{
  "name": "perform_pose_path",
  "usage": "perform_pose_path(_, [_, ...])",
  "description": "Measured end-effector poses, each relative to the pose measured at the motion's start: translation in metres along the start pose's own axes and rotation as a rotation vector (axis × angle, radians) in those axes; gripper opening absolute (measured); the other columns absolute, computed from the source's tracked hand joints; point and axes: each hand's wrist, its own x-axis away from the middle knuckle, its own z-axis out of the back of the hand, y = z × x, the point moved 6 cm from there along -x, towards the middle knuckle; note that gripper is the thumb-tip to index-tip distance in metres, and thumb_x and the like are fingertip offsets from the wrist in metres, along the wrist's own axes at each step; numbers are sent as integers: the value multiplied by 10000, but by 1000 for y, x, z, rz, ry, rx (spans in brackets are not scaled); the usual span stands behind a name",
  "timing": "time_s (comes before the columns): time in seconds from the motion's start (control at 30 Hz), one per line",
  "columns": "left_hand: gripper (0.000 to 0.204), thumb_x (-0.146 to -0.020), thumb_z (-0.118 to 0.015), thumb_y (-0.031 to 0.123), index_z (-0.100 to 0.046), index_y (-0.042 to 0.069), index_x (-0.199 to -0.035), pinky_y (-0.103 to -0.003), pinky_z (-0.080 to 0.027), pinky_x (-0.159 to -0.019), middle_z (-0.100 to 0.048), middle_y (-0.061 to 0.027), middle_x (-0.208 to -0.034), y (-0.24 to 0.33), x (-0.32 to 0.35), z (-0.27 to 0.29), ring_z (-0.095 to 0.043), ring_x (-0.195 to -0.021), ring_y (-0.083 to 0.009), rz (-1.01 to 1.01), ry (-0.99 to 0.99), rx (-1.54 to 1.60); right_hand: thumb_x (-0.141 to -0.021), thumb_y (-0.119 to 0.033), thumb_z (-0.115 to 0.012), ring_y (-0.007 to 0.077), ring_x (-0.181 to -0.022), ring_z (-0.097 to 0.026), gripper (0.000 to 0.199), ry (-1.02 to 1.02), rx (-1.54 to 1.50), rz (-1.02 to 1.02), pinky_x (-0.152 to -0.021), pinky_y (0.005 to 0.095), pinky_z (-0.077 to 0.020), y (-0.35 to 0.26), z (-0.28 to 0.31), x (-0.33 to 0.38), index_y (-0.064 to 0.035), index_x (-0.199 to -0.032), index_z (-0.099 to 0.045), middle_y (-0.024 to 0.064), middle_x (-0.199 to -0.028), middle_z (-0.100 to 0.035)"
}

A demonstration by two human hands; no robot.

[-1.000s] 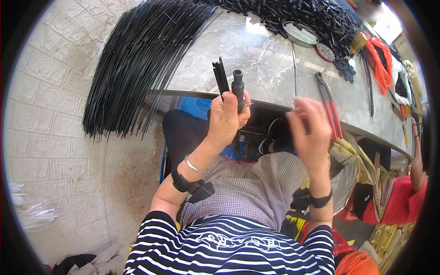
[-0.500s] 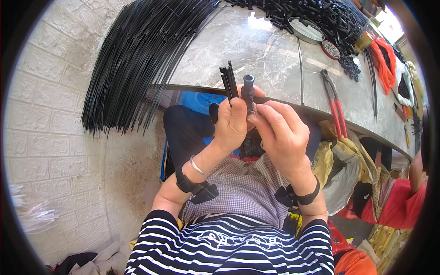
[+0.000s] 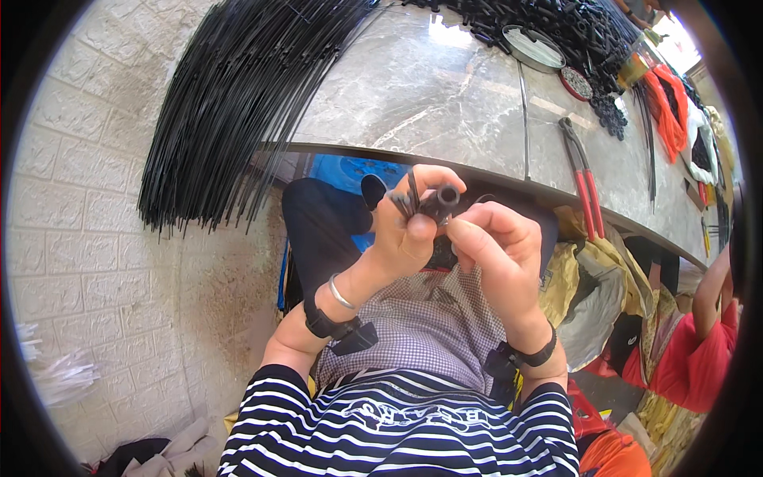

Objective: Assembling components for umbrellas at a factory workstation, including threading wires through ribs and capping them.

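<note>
My left hand [image 3: 393, 238] is closed around a black hollow tube piece [image 3: 447, 196] and a few thin black rods [image 3: 404, 205]. The tube's round open end tilts up toward me, and the rods lie along its left side. Close against the tube's right side, my right hand [image 3: 502, 248] has its thumb and forefinger pinched together. A tiny pale, shiny bit shows at those fingertips, too small to name. Both hands are above my lap, just in front of the table edge.
A big bundle of long black rods [image 3: 246, 111] overhangs the left of the grey marbled table [image 3: 397, 87]. Black tube pieces [image 3: 568, 28], a round dish [image 3: 534, 51] and a red-rimmed dish [image 3: 576, 84] lie far right. Red-handled cutters [image 3: 586, 183] cross the edge. A person in red [image 3: 685, 362] is at right.
My left hand has tipped the tube and rods, so their ends now point toward me instead of away. The right fingers have moved slightly down and stay beside the tube.
</note>
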Motion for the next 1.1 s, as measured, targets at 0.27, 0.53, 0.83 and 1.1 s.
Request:
perform_pose_path(0.27, [563,-869,-486,538,-524,1,-1035,-215,-363,-481,-504,20,-573,20,4,-7,-475,-509,-57,-146,-54,-286,-857,-98,-612,39,-471,-438,128,-116,-464,-344,-427,187,-311,13,0,7,3,-779,-623,-1,-586,-538])
perform_pose_path(0.53, [478,-906,-515,489,-541,12,-925,-217,-327,-443,-499,3,-560,10,1,-10,-438,-474,-68,-111,-24,-278,-850,-84,-655,66,-528,-508,91,-186,-34,-215,-472,212,-386,3,24,15,1,-839,-626,1,-632,-553])
perform_pose_path(0.83, [573,-876,-438,607,-472,35,-853,-221,-364,-471,-477,-43,-619,-32,-20,3,-449,-529,-100,142,-24,197,-694,21,-660,354,-1061,-511,616,272,1860,78,-926,412,-425,10,187,-14,62,-1263,-426,193,-1205,-508])
perform_pose_path(1.1, [663,-892,-363,640,-509,-6,-913,-195,-236,-419,-366,47,-537,-33,-22,11,-314,-451,-24,272,-10,144,-783,6,-559,268,-825,-556,280,256,1138,207,-754,365,-443,1,171,0,23,-1059,-519,160,-880,-543])
